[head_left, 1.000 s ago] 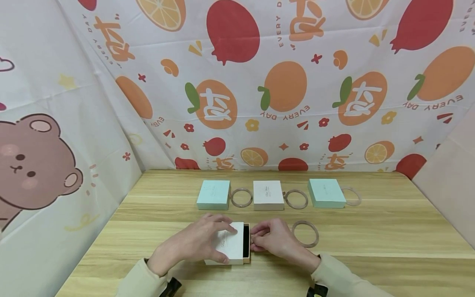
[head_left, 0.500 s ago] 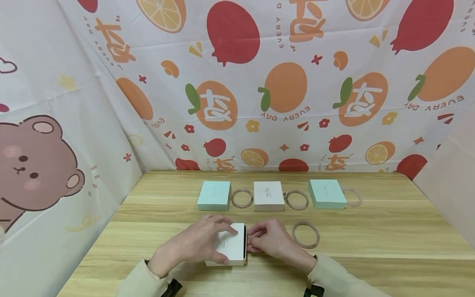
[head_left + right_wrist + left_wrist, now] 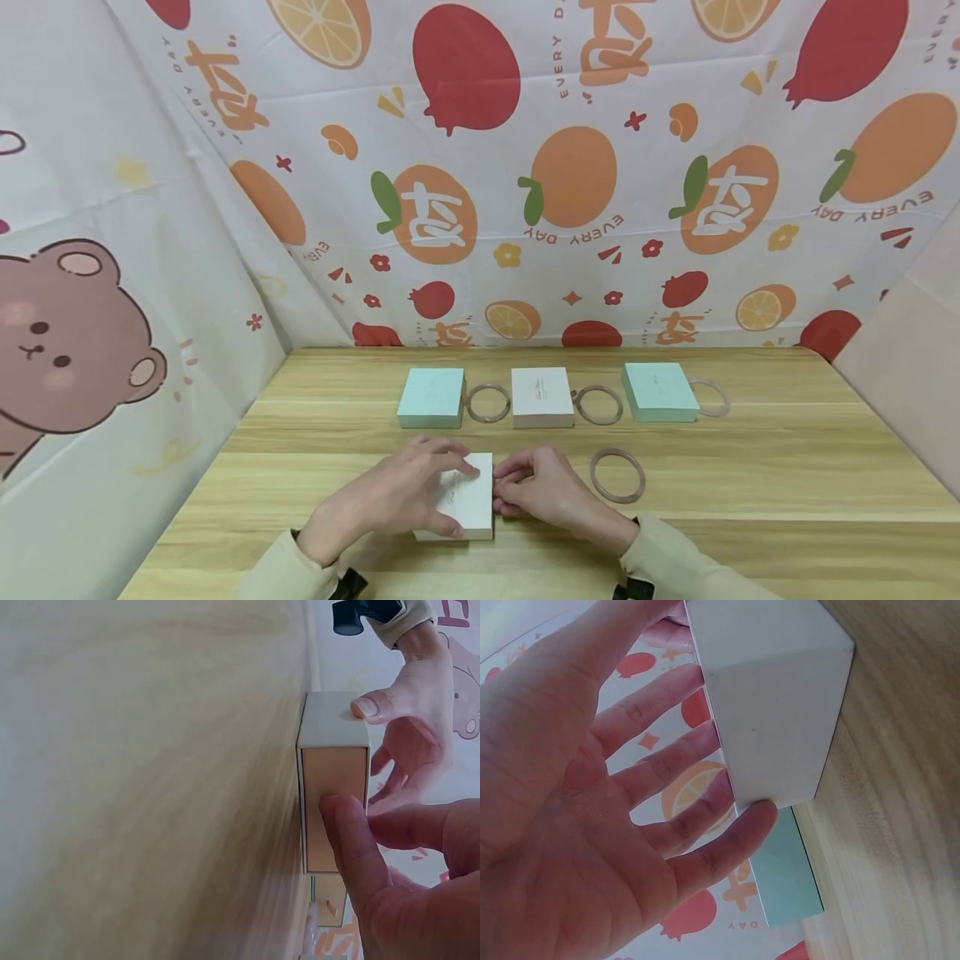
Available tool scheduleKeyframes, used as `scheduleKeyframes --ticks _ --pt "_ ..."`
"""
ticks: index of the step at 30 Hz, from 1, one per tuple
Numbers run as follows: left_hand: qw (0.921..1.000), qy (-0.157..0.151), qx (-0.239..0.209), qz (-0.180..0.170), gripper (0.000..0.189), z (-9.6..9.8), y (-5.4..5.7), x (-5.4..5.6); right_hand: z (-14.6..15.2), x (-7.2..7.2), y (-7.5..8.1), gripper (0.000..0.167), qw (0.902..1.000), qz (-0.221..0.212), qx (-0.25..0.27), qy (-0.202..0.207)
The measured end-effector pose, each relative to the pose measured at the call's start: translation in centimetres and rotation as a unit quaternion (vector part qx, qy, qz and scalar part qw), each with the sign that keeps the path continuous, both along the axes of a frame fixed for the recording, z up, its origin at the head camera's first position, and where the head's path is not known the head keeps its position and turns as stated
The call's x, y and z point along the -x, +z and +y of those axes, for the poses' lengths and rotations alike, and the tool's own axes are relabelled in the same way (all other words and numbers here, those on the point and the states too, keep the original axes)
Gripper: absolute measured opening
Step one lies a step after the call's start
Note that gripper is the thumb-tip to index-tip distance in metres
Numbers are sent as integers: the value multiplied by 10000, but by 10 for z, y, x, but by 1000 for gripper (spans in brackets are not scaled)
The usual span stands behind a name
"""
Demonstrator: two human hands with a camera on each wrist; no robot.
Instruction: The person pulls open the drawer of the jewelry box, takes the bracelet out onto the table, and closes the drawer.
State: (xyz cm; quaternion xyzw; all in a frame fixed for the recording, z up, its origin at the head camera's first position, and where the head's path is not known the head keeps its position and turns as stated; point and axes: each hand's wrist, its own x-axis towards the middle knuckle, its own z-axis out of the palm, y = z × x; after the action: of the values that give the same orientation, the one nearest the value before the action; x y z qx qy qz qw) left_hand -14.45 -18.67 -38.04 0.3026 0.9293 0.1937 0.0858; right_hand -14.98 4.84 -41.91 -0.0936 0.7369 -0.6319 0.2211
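Observation:
A white drawer-style box (image 3: 471,497) lies on the wooden table between the hands. My left hand (image 3: 401,492) holds it, thumb at the near side and fingers across the top and far side; in the left wrist view spread fingertips touch the white box (image 3: 780,712). The fingers of my right hand (image 3: 540,487) press the box's right end. Seen from the right wrist, those fingertips lie on the tan drawer front (image 3: 330,769), which sits flush inside the white sleeve. To the right of that hand lies a greyish-brown bangle (image 3: 618,476).
Behind stand a left mint box (image 3: 431,396), a white box (image 3: 542,396) and a right mint box (image 3: 660,390). Beside them on the right lie bangles: one brownish (image 3: 488,403), another brownish (image 3: 599,405), one pale (image 3: 716,398). A fruit-print cloth (image 3: 573,267) hangs behind the table.
The drawer has slid left into the white sleeve, hiding its dark inside. My right hand has moved left with it, while the left hand stays on the box.

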Motion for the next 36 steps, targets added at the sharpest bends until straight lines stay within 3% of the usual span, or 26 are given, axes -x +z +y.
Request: scheduleKeyframes --ticks 6,12,21,36 --pt "10000 0 65 3 58 1 2 -1 1 -2 2 21 9998 -84 76 159" --pt "9992 -169 286 242 59 4 6 1 3 -2 3 22 9996 -44 99 243" --pt "9988 -251 180 374 57 8 3 -1 7 -3 2 25 9997 70 -151 166" --pt "9982 -294 402 345 57 46 1 14 47 4 9 31 9978 272 -581 160"
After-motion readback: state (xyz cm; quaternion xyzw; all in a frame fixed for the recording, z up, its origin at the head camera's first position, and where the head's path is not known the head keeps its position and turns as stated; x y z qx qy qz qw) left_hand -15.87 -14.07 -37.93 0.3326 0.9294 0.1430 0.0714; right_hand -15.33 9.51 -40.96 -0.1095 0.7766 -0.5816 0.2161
